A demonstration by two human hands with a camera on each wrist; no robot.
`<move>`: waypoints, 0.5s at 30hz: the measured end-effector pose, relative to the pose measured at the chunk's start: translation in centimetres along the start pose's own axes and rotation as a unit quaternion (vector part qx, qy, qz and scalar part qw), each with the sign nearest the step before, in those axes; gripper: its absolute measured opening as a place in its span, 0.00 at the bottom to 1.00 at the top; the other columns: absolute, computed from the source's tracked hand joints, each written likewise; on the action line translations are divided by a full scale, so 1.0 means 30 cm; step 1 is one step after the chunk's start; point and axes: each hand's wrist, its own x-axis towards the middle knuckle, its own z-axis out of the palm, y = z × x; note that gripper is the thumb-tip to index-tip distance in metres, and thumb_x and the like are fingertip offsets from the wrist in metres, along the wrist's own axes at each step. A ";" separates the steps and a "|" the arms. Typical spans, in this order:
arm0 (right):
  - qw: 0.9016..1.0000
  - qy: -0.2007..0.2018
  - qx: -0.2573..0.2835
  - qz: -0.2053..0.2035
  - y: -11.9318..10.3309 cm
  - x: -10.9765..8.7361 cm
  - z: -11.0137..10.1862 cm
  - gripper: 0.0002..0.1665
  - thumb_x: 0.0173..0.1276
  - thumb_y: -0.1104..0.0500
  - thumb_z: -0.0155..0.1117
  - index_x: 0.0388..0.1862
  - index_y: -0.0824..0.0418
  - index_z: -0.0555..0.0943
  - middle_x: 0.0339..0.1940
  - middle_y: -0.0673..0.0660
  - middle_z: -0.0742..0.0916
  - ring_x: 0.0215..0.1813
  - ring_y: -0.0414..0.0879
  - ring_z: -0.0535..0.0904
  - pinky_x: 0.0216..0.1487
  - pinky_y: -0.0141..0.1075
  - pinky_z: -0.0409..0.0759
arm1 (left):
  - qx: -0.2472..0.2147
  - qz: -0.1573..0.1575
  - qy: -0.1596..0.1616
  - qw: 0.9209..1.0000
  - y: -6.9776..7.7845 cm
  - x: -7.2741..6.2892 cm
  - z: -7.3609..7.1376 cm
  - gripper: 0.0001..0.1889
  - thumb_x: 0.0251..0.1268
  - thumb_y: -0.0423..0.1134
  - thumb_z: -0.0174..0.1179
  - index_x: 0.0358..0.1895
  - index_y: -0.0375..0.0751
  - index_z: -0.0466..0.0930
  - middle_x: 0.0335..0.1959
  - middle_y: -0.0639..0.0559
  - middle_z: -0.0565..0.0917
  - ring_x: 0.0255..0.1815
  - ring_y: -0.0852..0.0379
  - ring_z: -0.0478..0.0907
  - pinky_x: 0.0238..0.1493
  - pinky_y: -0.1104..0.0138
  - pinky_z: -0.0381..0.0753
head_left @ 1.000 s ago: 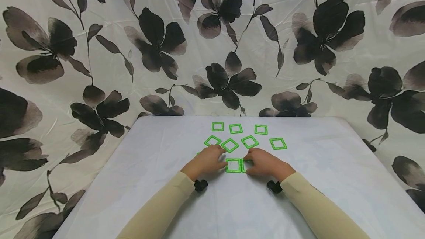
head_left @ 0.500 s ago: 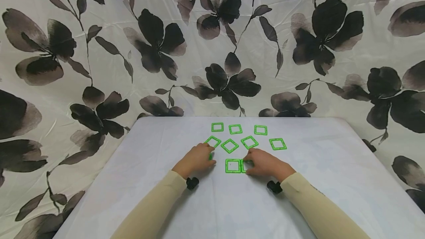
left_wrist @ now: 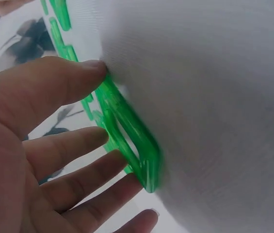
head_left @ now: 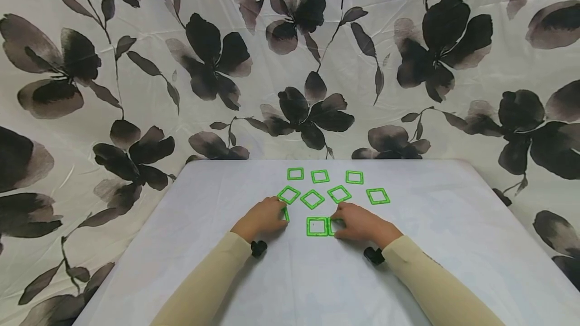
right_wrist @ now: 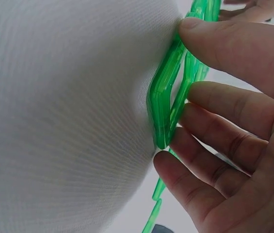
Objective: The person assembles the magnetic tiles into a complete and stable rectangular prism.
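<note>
Flat on the white table, my left hand [head_left: 260, 219] holds a green plastic square frame [left_wrist: 134, 126] by its edges, thumb on the near side and fingers on the far side. Most of this frame is hidden under the hand in the head view. My right hand [head_left: 364, 223] grips another green square frame [right_wrist: 160, 99] between thumb and fingers, its right part covered by the hand. Directly left of that one, edge to edge with it, lies a further green square frame [head_left: 317, 235]. A gap of table separates this pair from the left hand's frame.
Behind the hands, several more green square frames lie flat on the table [head_left: 408, 275]. Three, including one frame [head_left: 319, 181], are in the back row; others, such as a diagonally turned frame [head_left: 312, 208], lie nearer. A flowered cloth [head_left: 385, 104] hangs behind.
My left hand has moved left, away from the joined pair, and now has hold of the separate frame at the left. The right hand stays on its frame.
</note>
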 end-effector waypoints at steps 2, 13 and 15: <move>1.000 0.000 -0.002 0.000 0.000 0.000 0.002 0.28 0.59 0.50 0.73 0.57 0.59 0.82 0.47 0.51 0.80 0.47 0.43 0.75 0.53 0.41 0.75 | -0.002 0.003 -0.002 1.000 -0.005 0.001 0.002 0.28 0.59 0.49 0.66 0.61 0.39 0.77 0.57 0.44 0.79 0.61 0.47 0.74 0.65 0.55 0.72; 1.000 0.003 -0.010 -0.007 -0.007 -0.007 -0.004 0.28 0.60 0.50 0.72 0.57 0.60 0.82 0.47 0.52 0.80 0.47 0.44 0.76 0.53 0.41 0.76 | 0.001 0.003 0.000 1.000 -0.006 0.000 -0.002 0.27 0.58 0.50 0.67 0.59 0.39 0.78 0.52 0.46 0.80 0.55 0.50 0.76 0.63 0.57 0.74; 1.000 0.002 -0.009 -0.006 -0.008 -0.008 -0.006 0.28 0.59 0.51 0.72 0.57 0.60 0.82 0.47 0.52 0.80 0.47 0.44 0.76 0.53 0.41 0.76 | 0.002 0.003 0.002 1.000 -0.006 0.000 -0.003 0.28 0.57 0.50 0.67 0.58 0.38 0.78 0.51 0.46 0.80 0.53 0.51 0.76 0.62 0.57 0.74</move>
